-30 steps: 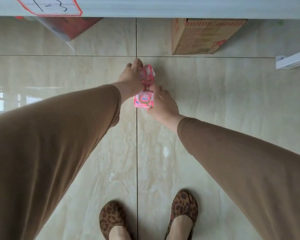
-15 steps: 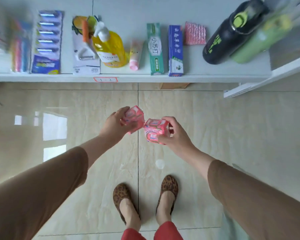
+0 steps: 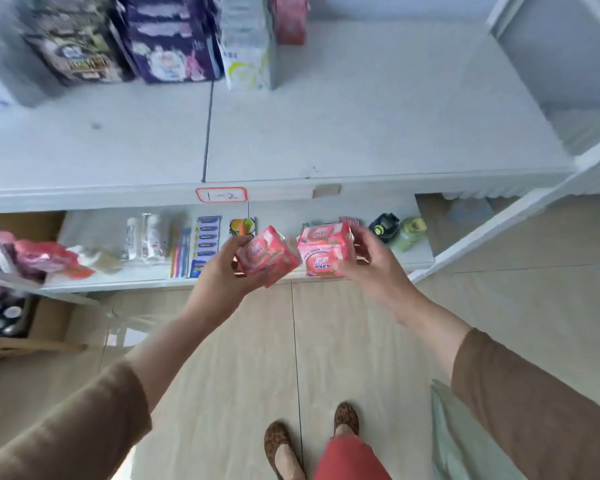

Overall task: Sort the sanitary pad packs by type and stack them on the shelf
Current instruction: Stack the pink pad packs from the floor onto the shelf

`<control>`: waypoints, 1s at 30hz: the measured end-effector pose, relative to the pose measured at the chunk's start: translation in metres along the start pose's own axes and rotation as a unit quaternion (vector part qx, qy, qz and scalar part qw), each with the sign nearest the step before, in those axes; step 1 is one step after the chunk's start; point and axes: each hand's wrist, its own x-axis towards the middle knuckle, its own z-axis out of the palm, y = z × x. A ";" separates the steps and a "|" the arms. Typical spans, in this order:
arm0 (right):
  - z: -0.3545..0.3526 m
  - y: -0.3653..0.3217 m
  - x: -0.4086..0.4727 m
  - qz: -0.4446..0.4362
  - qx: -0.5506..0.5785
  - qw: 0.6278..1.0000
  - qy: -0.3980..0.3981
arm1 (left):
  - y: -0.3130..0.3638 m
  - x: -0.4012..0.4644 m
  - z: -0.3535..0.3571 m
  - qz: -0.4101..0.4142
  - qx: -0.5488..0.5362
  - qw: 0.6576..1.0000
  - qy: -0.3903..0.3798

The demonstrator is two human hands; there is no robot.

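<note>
Both hands have come up since 0.5 s ago: they were over the floor tiles below the shelf lip, now they sit in front of the lower shelf [image 3: 84, 282], with the upper shelf [image 3: 361, 133] in view beyond them. Left hand [image 3: 222, 275] has its fingers wrapped under 1 pink pad pack [image 3: 267, 254], tilted. Right hand [image 3: 368, 265] has fingers curled round the other pink pad pack [image 3: 326, 251], held squarer to camera. The 2 packs nearly touch at their inner edges. Pack print is blurred, unreadable.

Red-bordered tag [image 3: 221, 195] on the upper shelf's front edge reads "1-2". Pad packs stand at the back left of that shelf: a dark pack [image 3: 73, 50], a purple pack [image 3: 170, 39], a white-green pack [image 3: 250, 46]; their text is too smeared to read. Wide bare shelf area lies in front of them and to the right, out to the front edge. Lower shelf holds toothbrushes [image 3: 179, 251] and 2 bottles [image 3: 395, 230].
</note>
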 end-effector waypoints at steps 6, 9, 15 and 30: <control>-0.015 -0.077 0.021 -0.080 0.006 0.997 -0.002 | 0.081 0.032 -0.047 0.076 0.046 0.996 0.020; -0.027 -0.098 0.050 -0.113 -0.009 0.993 0.020 | 0.112 0.066 -0.056 0.095 0.081 0.992 0.022; -0.070 -0.116 0.133 -0.135 -0.007 0.990 0.044 | 0.167 0.165 -0.047 0.154 0.207 0.966 0.017; -0.119 -0.135 0.296 -0.089 -0.017 0.996 0.012 | 0.228 0.393 -0.032 0.172 0.472 0.861 0.081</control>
